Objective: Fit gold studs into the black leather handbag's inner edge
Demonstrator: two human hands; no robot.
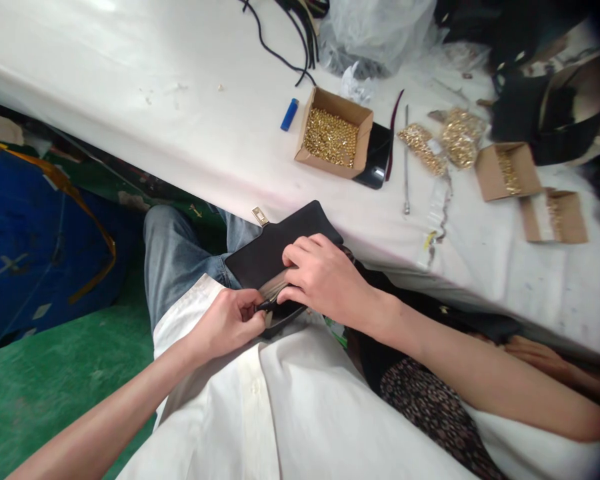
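A small black handbag (275, 250) rests on my lap, its flap lifted back and its light lining partly showing. At the flap's edge sits a gold-coloured metal clasp (260, 216). My left hand (233, 321) is closed in a pinch on the near left rim of the bag, by a dark strip like a zip edge (266, 305). Over the right part of the opening, my right hand (325, 277) has its fingers curled on the bag, the thumb down by the opening. My fingers hide much of the inside.
On the white-covered table (180, 127) stand a carton of small gold pieces (333, 137), a blue lighter (289, 115), a thin metal rod (407, 160), bags of gold parts (461, 137) and smaller cartons (509, 170). Another person's hand (540, 357) is at right. A blue bale (40, 247) lies left.
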